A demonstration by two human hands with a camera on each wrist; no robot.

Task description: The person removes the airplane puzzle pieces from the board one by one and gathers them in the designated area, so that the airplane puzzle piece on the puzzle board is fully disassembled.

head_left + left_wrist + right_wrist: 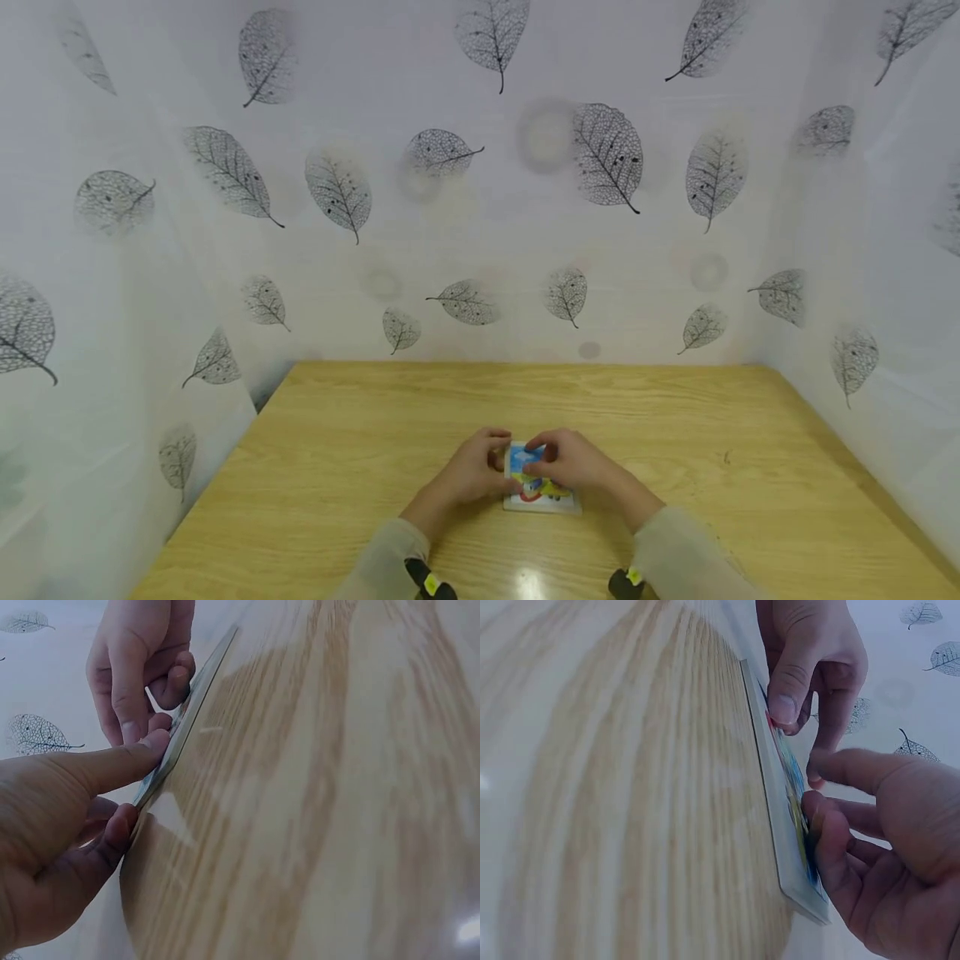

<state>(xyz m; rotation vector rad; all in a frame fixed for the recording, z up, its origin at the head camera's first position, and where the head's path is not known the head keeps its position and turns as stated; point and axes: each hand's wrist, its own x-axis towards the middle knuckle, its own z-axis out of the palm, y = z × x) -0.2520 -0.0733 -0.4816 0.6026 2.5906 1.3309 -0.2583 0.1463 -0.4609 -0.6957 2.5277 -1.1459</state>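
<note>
A small flat picture board with a pale border and a blue, yellow and red cartoon picture lies on the table in the head view. My left hand grips it from the left, thumb over the picture and fingers at the side edge. From the right, my right hand reaches over the picture, its thumb and fingertips bent close together at the surface. In the right wrist view the board shows edge-on beside those fingertips; I cannot tell whether they pinch a piece.
The wood-grain table stretches around the board. A pale sheet printed with skeleton leaves hangs behind it and on both sides. Dark wrist bands with yellow marks, such as the left band, sit over the sleeves.
</note>
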